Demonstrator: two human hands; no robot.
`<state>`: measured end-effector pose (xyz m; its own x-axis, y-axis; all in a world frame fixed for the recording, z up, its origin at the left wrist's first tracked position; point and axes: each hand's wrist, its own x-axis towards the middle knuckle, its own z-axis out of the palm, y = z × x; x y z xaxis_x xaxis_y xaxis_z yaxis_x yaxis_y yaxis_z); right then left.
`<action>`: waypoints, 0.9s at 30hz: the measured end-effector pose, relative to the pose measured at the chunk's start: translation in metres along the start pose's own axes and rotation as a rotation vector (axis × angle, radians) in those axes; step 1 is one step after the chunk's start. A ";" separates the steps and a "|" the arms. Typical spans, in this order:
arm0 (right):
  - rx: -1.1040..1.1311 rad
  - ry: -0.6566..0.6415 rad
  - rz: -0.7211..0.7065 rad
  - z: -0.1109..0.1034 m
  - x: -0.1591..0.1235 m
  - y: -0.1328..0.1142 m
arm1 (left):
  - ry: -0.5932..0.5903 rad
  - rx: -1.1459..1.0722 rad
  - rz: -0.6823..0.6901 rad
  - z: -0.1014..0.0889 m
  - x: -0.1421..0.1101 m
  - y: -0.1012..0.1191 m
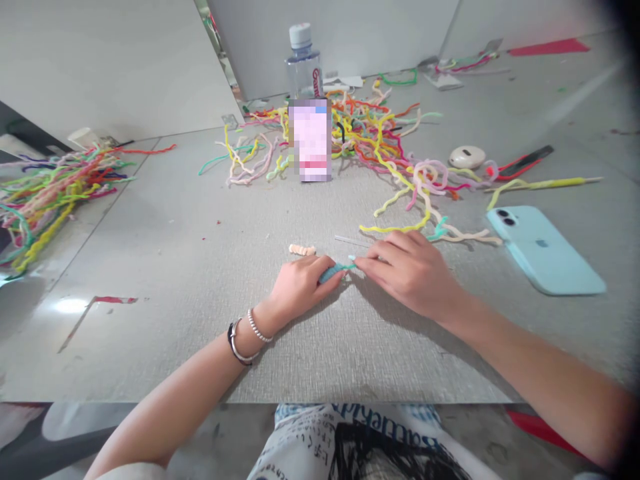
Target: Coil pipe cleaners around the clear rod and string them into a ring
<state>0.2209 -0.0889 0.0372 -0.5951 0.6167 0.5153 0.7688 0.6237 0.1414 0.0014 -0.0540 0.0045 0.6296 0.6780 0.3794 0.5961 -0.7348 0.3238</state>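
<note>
Right in between the hands, a small blue roll (330,273), tucked in the left hand (300,283) and poking out toward the right hand (413,270). Lying longways from one hand to the other, with a little slant up and away at the right end. Nearer to the left hand; just beside the right fingertips and joined to them by a thin green string (349,267). On the left, gripping the roll, thumb on the near side, fingers on the far side, back of the hand up. On the right, pinching the green string with thumb and first finger, other fingers curled, reaching in on a slant. Just past the left knuckles, a short peach twist (303,251), maybe touching, hard to tell. Just past the right fingers, a thin clear stick (350,240), partly hidden. Right of the right hand, a light blue phone (550,253), back up. Farther out, past both hands, a propped phone (313,140), too blurry to read, by a messy heap of fuzzy strings (367,133), with a bottle (303,73) behind. Far left of the left hand, a second heap (60,193).
</note>
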 end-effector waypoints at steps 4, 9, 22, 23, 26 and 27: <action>0.050 -0.041 -0.036 0.003 -0.002 -0.003 | -0.075 0.007 0.061 -0.001 0.000 0.000; 0.039 -0.048 -0.036 0.005 -0.002 -0.004 | -0.075 -0.014 0.053 -0.001 -0.001 -0.001; 0.040 0.037 0.140 0.000 0.002 0.009 | 0.127 -0.232 -0.209 -0.003 0.002 0.000; 0.044 0.039 0.134 0.001 0.002 0.009 | 0.123 -0.237 -0.200 -0.003 0.002 0.000; 0.060 0.055 0.115 0.003 0.001 0.008 | 0.101 -0.226 -0.130 -0.003 0.002 -0.001; 0.067 0.061 0.110 0.004 0.001 0.008 | 0.100 -0.216 -0.102 -0.003 0.002 -0.001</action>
<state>0.2254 -0.0816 0.0357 -0.4915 0.6537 0.5755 0.8099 0.5860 0.0261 0.0010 -0.0521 0.0072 0.5126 0.7511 0.4159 0.5267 -0.6577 0.5385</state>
